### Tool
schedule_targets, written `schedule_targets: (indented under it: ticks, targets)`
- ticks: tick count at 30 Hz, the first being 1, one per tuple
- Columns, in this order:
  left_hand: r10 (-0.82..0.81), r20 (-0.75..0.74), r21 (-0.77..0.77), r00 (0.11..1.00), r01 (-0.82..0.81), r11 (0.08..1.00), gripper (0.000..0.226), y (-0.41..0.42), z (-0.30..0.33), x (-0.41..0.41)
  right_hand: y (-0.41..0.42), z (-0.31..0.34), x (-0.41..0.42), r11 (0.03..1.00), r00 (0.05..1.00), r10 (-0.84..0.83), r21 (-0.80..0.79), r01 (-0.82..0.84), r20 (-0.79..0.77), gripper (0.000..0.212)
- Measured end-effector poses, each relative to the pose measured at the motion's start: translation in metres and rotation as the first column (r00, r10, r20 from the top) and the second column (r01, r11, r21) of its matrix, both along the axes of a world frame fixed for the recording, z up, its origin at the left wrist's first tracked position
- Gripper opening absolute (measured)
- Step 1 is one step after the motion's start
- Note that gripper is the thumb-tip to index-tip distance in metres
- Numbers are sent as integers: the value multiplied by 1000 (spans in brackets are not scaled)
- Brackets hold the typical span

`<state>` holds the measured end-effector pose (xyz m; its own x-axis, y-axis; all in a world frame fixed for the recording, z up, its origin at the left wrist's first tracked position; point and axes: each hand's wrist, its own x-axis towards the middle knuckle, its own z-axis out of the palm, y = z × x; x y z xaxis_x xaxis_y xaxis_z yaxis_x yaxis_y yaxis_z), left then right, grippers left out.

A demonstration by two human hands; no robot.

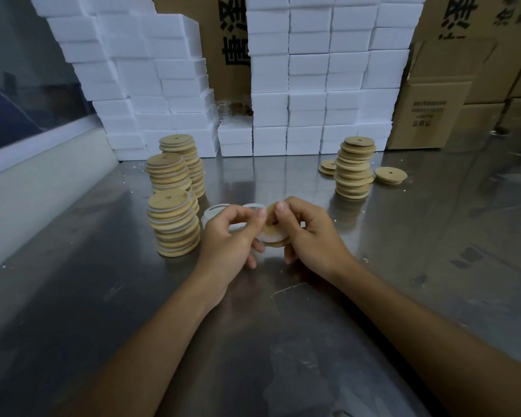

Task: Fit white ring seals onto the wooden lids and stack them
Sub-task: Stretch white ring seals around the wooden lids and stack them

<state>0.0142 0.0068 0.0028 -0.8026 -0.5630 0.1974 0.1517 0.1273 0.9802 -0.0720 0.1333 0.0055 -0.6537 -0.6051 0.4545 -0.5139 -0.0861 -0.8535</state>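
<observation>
Forearms reach in from the near edge over the steel tabletop (283, 356). Left hand (232, 236) and right hand (307, 233), fingers curled, together pinch one wooden lid (275, 236) w/ a white ring seal (266, 234) part-seated on it; fit apparently in progress. Loose seals (215, 210) lie just behind the left hand. Left: three sealed-lid stacks (173, 224), done. Farther right: bare-lid stack (354, 170) plus singles (390, 175), approx. a third left. Foam blocks (313, 85), cartons behind.
</observation>
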Motion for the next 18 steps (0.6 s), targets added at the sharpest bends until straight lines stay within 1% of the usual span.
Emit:
schedule_targets:
  ticks: [3, 5, 6, 7, 9, 10, 14, 16, 18]
  targets:
    - [-85, -2, 63, 996, 85, 994, 31, 2, 1, 1, -1, 1, 0, 1000, 1000, 13, 2, -13, 7, 30]
    - [-105, -6, 82, 994, 105, 991, 42, 3, 1, 2, 0, 1, 0, 1000, 1000, 22, 1, -22, 11, 31]
    - [-102, -6, 78, 995, 102, 992, 41, 3, 1, 2, -1, 1, -1, 1000, 1000, 25, 0, -25, 11, 32]
    - [-90, -9, 71, 996, 90, 993, 35, 3, 0, 2, -1, 1, 0, 1000, 1000, 27, -1, -27, 10, 32]
    - [-41, -23, 71, 999, 43, 997, 15, 2, -1, 2, -2, -1, 1, 1000, 1000, 28, -8, -28, 6, 29]
    - [-10, -28, 68, 1000, 12, 998, 10, 2, -1, 1, -2, -1, 1, 1000, 1000, 25, -10, -25, -1, 26]
    - [99, -39, -4, 994, -99, 995, 9, -1, -2, 0, 1, -2, -2, 997, 996, -65, 29, 67, -53, 20]
    - [117, -36, -58, 992, -119, 991, 9, -1, -3, -1, 3, -1, -4, 994, 992, -103, 32, 105, -71, 18]
    - [114, -40, -97, 993, -118, 988, 8, 0, -4, -1, 3, 0, -5, 994, 992, -111, 13, 112, -53, 16]
